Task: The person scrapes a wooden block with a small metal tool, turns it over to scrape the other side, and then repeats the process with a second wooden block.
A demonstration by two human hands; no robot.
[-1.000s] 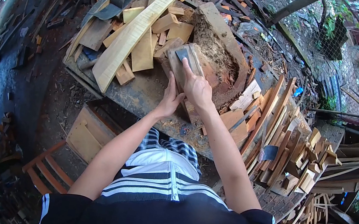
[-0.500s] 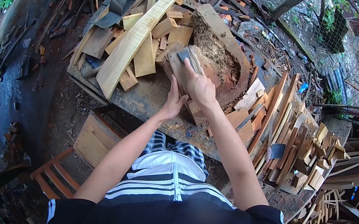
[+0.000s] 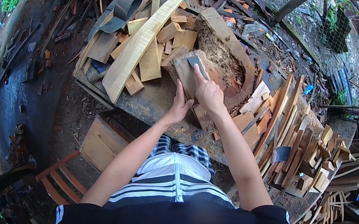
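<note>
A brown wooden block (image 3: 185, 73) rests tilted on the cluttered bench in front of me. My left hand (image 3: 179, 108) grips its near left edge, fingers along the side and thumb apart. On top of the block, my right hand (image 3: 210, 93) presses a dark grey flat piece (image 3: 192, 60) with the index finger stretched over it. Whether that piece is sandpaper or a thin blade I cannot make out. The right hand's other fingers are partly hidden. Beyond the hands lies a large hollowed wood chunk (image 3: 227, 40) with crumbly sawdust inside.
A long pale curved board (image 3: 145, 44) slants across offcuts left of my hands, near a curled grey sheet (image 3: 123, 8). Wooden strips (image 3: 277, 112) and a dark-bladed tool (image 3: 282, 153) lie to the right. A wooden chair (image 3: 65, 174) stands at lower left.
The whole view has shifted slightly, so the scene sits a little further right and lower. Both hands stay at the wooden block, with little visible change in their grip.
</note>
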